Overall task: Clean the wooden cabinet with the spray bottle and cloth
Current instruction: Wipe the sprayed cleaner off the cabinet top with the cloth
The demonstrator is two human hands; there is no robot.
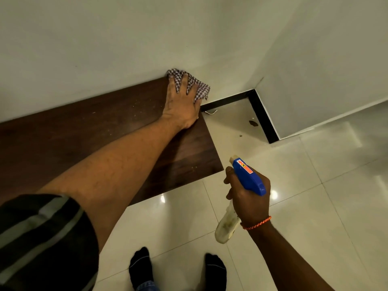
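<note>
Left hand (182, 106) presses cloth (198, 87) flat on cabinet (84, 131); right hand (249, 200) grips spray bottle (248, 177).

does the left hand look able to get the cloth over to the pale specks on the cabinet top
Probably yes. The left hand presses the cloth on the cabinet top at its far corner, and the pale specks lie close beside it with nothing between.

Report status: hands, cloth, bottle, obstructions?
Left hand flat on checked cloth, far corner of cabinet top. Right hand grips spray bottle off the edge. Specks on wood; nothing blocking.
</note>
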